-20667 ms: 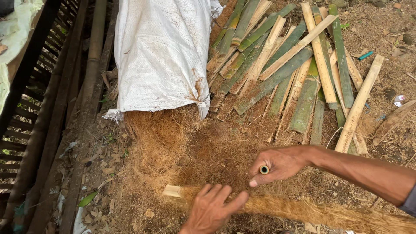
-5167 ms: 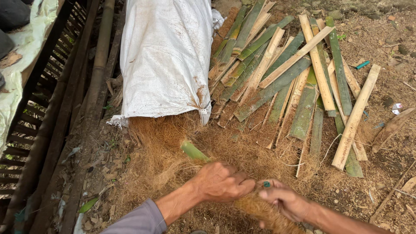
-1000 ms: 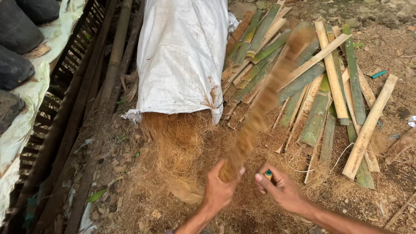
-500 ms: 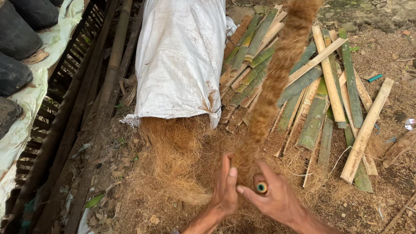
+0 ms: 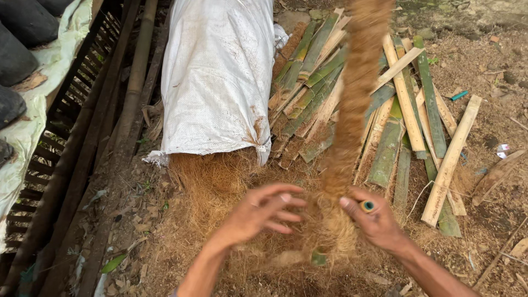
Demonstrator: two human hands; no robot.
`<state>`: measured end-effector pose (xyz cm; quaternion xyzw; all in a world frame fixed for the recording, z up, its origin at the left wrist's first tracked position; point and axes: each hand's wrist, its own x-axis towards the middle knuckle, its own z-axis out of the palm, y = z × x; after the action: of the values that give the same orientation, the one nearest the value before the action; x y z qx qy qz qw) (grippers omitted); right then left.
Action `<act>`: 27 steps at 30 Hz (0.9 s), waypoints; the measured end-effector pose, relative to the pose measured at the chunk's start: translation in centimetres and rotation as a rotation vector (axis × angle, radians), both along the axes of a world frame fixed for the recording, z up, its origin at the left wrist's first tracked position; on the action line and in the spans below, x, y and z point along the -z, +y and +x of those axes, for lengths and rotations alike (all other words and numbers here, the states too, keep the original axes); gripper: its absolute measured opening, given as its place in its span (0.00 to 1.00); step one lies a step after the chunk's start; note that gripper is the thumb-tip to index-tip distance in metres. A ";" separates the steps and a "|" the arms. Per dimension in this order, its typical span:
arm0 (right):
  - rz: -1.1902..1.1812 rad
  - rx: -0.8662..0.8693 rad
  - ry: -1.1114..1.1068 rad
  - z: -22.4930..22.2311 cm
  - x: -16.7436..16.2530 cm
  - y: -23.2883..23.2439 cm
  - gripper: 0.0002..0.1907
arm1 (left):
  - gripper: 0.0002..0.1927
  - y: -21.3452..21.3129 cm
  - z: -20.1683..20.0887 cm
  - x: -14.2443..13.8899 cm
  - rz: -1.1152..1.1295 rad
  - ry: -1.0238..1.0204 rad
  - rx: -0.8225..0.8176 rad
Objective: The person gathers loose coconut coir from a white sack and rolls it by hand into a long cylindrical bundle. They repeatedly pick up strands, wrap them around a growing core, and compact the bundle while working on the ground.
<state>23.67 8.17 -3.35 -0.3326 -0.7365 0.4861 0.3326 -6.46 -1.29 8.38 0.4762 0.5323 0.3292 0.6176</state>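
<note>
1. Brown, hairy coconut-like fibre forms a long shaggy bundle [image 5: 355, 104] that stands nearly upright in the middle of the view, its top running out past the upper edge and its frayed lower end sitting between the two hands.
2. Right hand [image 5: 374, 220] is closed around the bundle's lower part, with a small round green-and-yellow ring-like thing [image 5: 367, 206] held at the fingers.
3. Left hand [image 5: 261, 212] is spread wide, fingers splayed, just beside the bundle; whether it touches the fibre I cannot tell.
4. Loose fibre [image 5: 212, 179] of the same wiry texture lies heaped on the dirt ground below, spilling from the mouth of a white woven sack [image 5: 220, 71].
5. Split bamboo slats [image 5: 407, 104], flat, green and pale tan, lie piled to the right of the sack.
6. Dark bamboo poles [image 5: 135, 82] run along the left.
</note>
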 end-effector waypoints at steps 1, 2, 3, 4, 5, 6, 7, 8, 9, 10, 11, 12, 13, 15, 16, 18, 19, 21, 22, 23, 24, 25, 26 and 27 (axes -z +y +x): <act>-0.014 0.028 -0.003 0.4 -0.3 0.7 0.22 | 0.41 0.1 -1.2 -0.9 -0.077 0.014 -0.114; 0.018 0.020 -0.014 0.7 -0.5 1.3 0.22 | 0.42 0.2 -1.8 -1.4 -0.152 0.028 -0.226; 0.046 0.013 -0.025 0.9 -0.7 1.4 0.22 | 0.44 0.3 -1.8 -1.7 -0.029 0.048 -0.241; 0.068 0.006 -0.038 0.9 -0.8 1.4 0.22 | 0.47 0.3 -1.5 -1.7 0.089 0.067 -0.254; 0.057 -0.061 0.002 0.8 -0.8 1.3 0.22 | 0.51 0.2 -0.9 -1.6 0.202 0.084 -0.267; 0.045 -0.129 0.044 0.4 -0.8 1.0 0.23 | 0.54 0.4 -0.2 -1.4 0.262 -0.014 -0.135; 0.035 -0.198 0.086 0.1 -0.9 0.7 0.23 | 0.58 1.0 0.8 -1.3 0.322 -0.112 -0.002; 0.020 -0.207 -0.002 -0.1 -1.2 0.3 0.21 | 0.62 1.5 1.7 -1.2 0.381 -0.211 0.131; 0.016 -0.218 -0.086 -0.2 -1.5 0.0 0.19 | 0.57 1.5 3.0 -1.1 0.349 -0.332 0.183; 0.032 -0.225 -0.162 -0.7 -2.1 0.3 0.18 | 0.53 1.8 4.1 -1.3 0.329 -0.440 0.244; 0.226 -0.219 -0.132 -1.2 -2.9 1.1 0.17 | 0.41 2.3 5.0 -1.8 0.415 -0.383 0.204; 0.415 -0.211 -0.101 -1.8 -3.9 2.0 0.19 | 0.32 2.5 5.8 -2.3 0.495 -0.329 0.164; 0.589 -0.200 -0.075 -2.2 -5.0 2.3 0.23 | 0.28 2.5 6.2 -2.9 0.562 -0.283 0.124; 0.373 -0.250 -0.076 -3.3 -7.8 4.5 0.24 | 0.28 4.4 5.9 -4.7 0.564 -0.184 0.089; 0.272 -0.276 -0.076 -4.3 -9.5 5.9 0.24 | 0.29 5.8 5.4 -5.6 0.572 -0.133 0.070; 0.155 -0.097 -0.135 -6.8 -13.2 8.0 0.21 | 0.29 9.4 4.8 -7.5 0.664 -0.180 0.015; 0.085 -0.007 -0.164 -7.9 -14.9 8.6 0.19 | 0.28 11.2 4.7 -8.3 0.635 -0.165 -0.060; 0.127 0.045 -0.042 -9.3 -18.3 10.1 0.16 | 0.25 13.9 5.0 -9.4 0.560 -0.169 -0.222; 0.151 0.077 0.019 -9.7 -19.5 10.7 0.15 | 0.23 15.3 5.3 -9.9 0.532 -0.185 -0.300; 0.104 0.161 0.005 -10.1 -20.3 10.9 0.13 | 0.22 16.1 5.7 -10.3 0.500 -0.200 -0.373; 0.056 0.244 -0.011 -10.2 -20.8 11.1 0.11 | 0.21 16.6 6.3 -10.8 0.576 -0.279 -0.344; 0.009 0.328 -0.028 -9.9 -21.1 11.3 0.09 | 0.20 16.9 6.9 -10.9 0.651 -0.360 -0.314; -0.014 0.328 0.074 -9.6 -21.1 11.3 0.09 | 0.19 17.1 7.4 -10.9 0.722 -0.445 -0.285; -0.037 0.325 0.175 -9.3 -20.7 11.1 0.08 | 0.19 17.1 7.8 -10.8 0.675 -0.451 -0.294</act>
<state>14.40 19.27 17.36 -0.4096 -0.6325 0.4664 0.4634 1.36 15.86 19.18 0.4867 0.3089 0.6652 0.4746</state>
